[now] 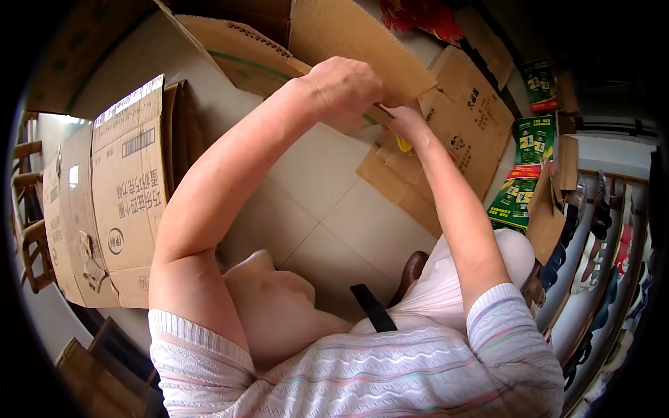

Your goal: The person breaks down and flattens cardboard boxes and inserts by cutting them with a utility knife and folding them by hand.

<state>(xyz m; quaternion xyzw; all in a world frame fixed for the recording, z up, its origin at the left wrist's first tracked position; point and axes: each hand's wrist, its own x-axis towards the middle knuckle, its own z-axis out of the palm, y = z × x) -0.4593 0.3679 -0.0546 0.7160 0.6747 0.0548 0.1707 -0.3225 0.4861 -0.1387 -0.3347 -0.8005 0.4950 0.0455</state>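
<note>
In front of me is an opened-out cardboard box (359,45), its flaps standing up at angles. One flap edge on the left is torn and ragged. My left hand (345,87) is closed over the near edge of the cardboard, fingers curled down out of sight. Close beside it, my right hand (408,122) grips the cardboard from the right, its fingers partly hidden behind the edge. Beneath the right forearm lies a flattened cardboard sheet (460,129) with dark printing. A small yellow scrap (403,145) shows near my right wrist.
Flattened boxes (129,202) with printed characters stand at the left, beside a wooden chair (31,223). Green printed cartons (523,181) line the right side, next to a rack of shoes (592,265). A red bag (425,19) lies at the back. The floor (313,181) is tiled.
</note>
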